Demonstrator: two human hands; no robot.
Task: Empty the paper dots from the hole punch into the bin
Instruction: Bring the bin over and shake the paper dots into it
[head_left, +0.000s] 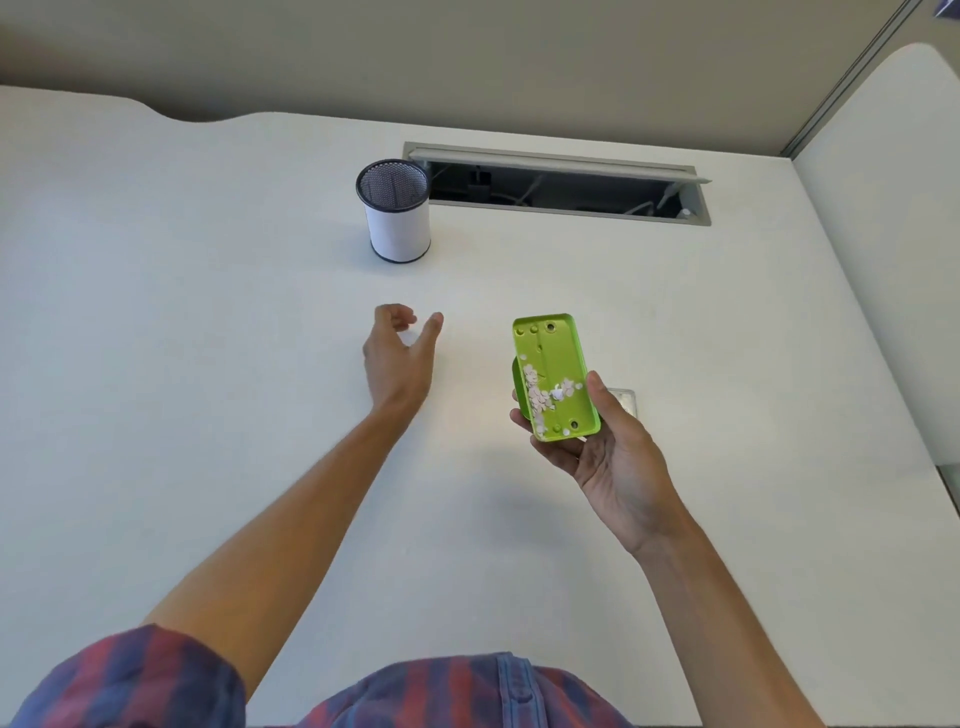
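Observation:
My right hand (608, 457) holds a lime-green hole punch tray (553, 364) open side up, with my thumb on its right edge. Several white paper dots (540, 395) lie inside it, mostly at the near end. My left hand (400, 358) hovers over the desk to the left of the tray, fingers loosely curled and apart, holding nothing. The bin (397, 213), a small white cylinder with a dark mesh rim, stands upright farther back on the desk, beyond my left hand.
A white desk (208, 312) fills the view. Behind the bin an open cable hatch (561, 187) shows wires. A small clear square object (626, 400) lies on the desk partly hidden by my right hand. A partition wall stands at the right.

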